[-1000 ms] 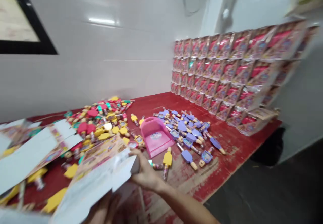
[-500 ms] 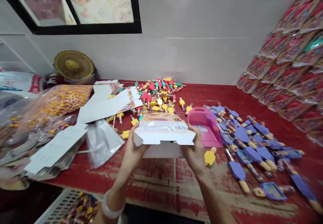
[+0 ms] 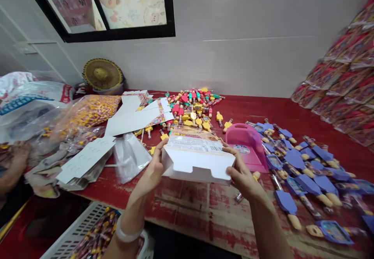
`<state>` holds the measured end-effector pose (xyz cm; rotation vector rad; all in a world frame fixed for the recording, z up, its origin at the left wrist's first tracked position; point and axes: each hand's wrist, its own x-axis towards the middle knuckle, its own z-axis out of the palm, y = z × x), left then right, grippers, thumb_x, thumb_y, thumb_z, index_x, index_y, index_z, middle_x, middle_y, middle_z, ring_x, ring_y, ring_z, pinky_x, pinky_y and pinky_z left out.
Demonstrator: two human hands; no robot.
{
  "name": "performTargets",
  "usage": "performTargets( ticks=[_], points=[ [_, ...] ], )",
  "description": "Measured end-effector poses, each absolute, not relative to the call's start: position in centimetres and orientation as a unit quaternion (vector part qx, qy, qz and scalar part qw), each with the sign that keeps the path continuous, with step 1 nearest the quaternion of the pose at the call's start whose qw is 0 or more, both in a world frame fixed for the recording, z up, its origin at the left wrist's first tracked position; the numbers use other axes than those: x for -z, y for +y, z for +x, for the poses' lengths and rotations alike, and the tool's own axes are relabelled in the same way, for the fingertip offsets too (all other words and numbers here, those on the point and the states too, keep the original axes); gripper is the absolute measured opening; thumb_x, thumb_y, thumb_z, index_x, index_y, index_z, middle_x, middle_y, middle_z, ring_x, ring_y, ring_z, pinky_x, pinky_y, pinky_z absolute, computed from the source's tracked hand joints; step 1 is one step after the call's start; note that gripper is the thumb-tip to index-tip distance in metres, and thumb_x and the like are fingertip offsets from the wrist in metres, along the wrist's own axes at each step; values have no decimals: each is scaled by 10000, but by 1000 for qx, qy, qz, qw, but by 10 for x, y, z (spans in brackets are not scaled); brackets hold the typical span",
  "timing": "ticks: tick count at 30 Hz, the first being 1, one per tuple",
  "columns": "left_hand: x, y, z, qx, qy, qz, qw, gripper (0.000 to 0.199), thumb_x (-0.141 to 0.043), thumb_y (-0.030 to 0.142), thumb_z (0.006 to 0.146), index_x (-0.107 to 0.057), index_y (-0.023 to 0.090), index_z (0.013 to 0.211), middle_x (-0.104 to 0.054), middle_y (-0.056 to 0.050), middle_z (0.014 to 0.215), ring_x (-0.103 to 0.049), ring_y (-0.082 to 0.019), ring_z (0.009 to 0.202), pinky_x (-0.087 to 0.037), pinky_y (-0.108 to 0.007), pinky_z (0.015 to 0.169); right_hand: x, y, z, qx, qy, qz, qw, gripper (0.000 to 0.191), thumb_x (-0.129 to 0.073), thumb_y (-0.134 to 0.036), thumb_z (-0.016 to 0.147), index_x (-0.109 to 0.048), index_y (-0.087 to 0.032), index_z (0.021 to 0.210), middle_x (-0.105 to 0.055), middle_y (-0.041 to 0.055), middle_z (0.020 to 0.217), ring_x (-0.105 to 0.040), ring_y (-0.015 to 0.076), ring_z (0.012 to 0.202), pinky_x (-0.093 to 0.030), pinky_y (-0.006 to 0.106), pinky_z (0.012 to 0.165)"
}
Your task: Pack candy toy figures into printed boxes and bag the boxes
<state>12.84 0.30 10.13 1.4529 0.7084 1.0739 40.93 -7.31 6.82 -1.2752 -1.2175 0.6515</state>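
Between my two hands is a printed cardboard box (image 3: 198, 162), its white flap side facing me and its printed faces turned up and away. My left hand (image 3: 153, 173) grips the box's left end. At the right end, my right hand (image 3: 242, 173) holds it with the thumb near the flap's corner. Just right of the box stands a pink plastic scoop-shaped tray (image 3: 254, 155). Behind the box lies a heap of small red, yellow and green toys (image 3: 195, 109). Purple paddle-shaped toys (image 3: 295, 159) spread over the right of the table.
Flat white cardboard pieces (image 3: 87, 159) and a clear plastic bag (image 3: 130, 157) lie left. Beyond are a bag of yellow pieces (image 3: 93, 113) and a straw hat (image 3: 103, 74). A white basket (image 3: 70, 231) stands low left. Packaged goods (image 3: 344, 72) are stacked right. Another person's hand (image 3: 19, 154) shows far left.
The box has tilted, so its white flap side shows more, and my right thumb has moved onto that side. The view has swung left, bringing another person's hand into sight.
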Motion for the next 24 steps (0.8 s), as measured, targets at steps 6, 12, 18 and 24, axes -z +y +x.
performTargets(
  ticks=[6,12,18,24],
  points=[
    [-94,-2,138,-505,459,598,420,767,-855,436,699,-443,274,1325,-507,-103,1449,-519,-285,1337,-402,-441,1144,-70,-69,374,-214,-494,-558,632,445,-707,-400,868,-531,-249,1248,-423,128,1560,-381,284,1457,-279,539,1212],
    [-85,-4,145,-572,459,590,337,618,-841,379,740,-495,264,1238,-563,-93,1401,-503,-269,1371,-366,-455,1174,-71,-68,361,-156,-507,-558,638,376,-678,-358,908,-541,-256,1244,-427,115,1560,-395,268,1447,-284,555,1207],
    [-104,-8,119,-593,443,518,428,761,-793,455,765,-460,270,1423,-598,-118,1390,-596,-306,1267,-506,-456,1066,-72,-70,357,-198,-488,-521,672,409,-746,-365,864,-567,-258,1216,-479,118,1520,-427,284,1427,-324,561,1185],
    [-121,-40,103,-608,404,526,438,823,-732,611,748,-499,234,1441,-659,-118,1272,-652,-357,1161,-588,-476,958,-27,-57,333,-303,-464,-473,685,444,-685,-411,905,-553,-255,1300,-527,110,1479,-492,255,1374,-403,493,1149]
  ],
)
